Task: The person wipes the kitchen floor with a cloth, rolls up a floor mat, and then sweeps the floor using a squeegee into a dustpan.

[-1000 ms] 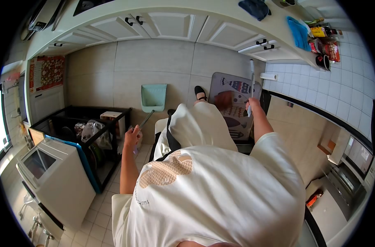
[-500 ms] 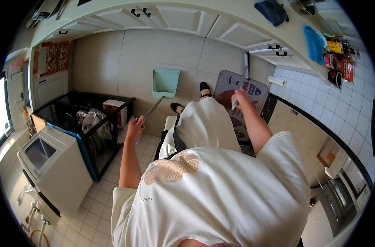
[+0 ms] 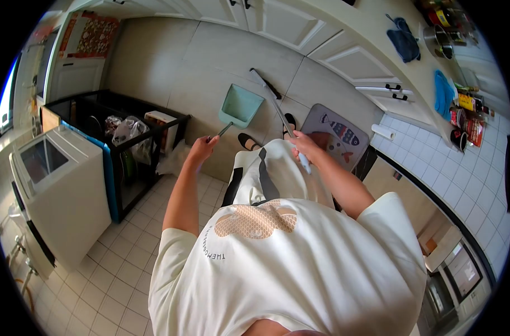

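My left hand (image 3: 202, 149) is closed around the handle of a light green long-handled dustpan (image 3: 242, 105). The pan rests on the grey floor ahead of my feet, its open side facing away from me. In my right hand (image 3: 305, 145) is the pale grey stick of a broom (image 3: 278, 110), gripped near its upper end. The broom's narrow dark-edged head lies on the floor just beyond the dustpan, to its right, apart from it. I cannot make out any dirt in the pan.
To the right of my feet lies a grey mat with fish patterns (image 3: 339, 134). A black-framed rack (image 3: 148, 143) holding bags stands at left beside a white appliance (image 3: 59, 185). White cabinets (image 3: 291, 28) line the far side. A paper roll (image 3: 383, 132) is near the right tiles.
The broom head has swung from beside the mat leftward to near the dustpan. My right hand has come inward and lower. The view has turned, and the dustpan appears further right.
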{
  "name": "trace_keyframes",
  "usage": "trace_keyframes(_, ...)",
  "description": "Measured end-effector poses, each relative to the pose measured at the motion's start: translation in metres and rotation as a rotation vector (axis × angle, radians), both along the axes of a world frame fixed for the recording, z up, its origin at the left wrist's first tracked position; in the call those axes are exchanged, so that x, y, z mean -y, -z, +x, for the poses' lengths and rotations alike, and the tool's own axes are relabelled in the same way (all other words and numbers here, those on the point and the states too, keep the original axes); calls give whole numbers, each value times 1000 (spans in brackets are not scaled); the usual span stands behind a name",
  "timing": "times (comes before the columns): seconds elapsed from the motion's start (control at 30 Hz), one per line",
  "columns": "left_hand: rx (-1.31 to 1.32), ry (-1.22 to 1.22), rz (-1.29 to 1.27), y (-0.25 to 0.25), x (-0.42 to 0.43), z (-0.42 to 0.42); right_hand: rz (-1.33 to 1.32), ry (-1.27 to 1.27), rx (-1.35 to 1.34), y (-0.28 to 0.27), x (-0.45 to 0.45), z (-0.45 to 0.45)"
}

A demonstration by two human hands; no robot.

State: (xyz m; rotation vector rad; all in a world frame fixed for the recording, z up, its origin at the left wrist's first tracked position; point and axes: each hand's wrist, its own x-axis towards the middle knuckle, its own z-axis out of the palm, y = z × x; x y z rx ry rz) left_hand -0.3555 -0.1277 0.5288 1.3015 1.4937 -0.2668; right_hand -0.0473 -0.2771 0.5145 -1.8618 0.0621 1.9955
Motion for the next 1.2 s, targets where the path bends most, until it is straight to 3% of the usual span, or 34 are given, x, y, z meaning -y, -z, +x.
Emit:
trace_keyframes(0.13, -10, 13, 15, 22, 6, -8, -10, 16, -51, -23, 8, 25)
trace_keyframes(0.2, -14, 25, 43, 29, 8, -13, -14, -8, 65, -37, 12, 33)
trace_keyframes(0.4, -51, 4, -19, 23, 9, -11, 21, -114, 363, -2, 5, 55)
trace_keyframes(0.63, -58, 13, 32, 30, 9, -12, 72, -112, 349, 29, -42, 29)
trace_keyframes(0.9, -63, 12, 36, 31, 18, -15, 174, -647, 480, 29, -44, -17)
trace_keyframes(0.97, -24, -6, 64, 32, 19, -13, 144, -791, 289, 20, -32, -23)
trace_keyframes(1.1, -50, -18, 45, 39, 20, -13, 76, -498, 97, -26, -16, -16)
trace_keyframes(1.2, -5, -98, 12, 35, 21, -15, 32, -473, 175, -46, 2, 6)
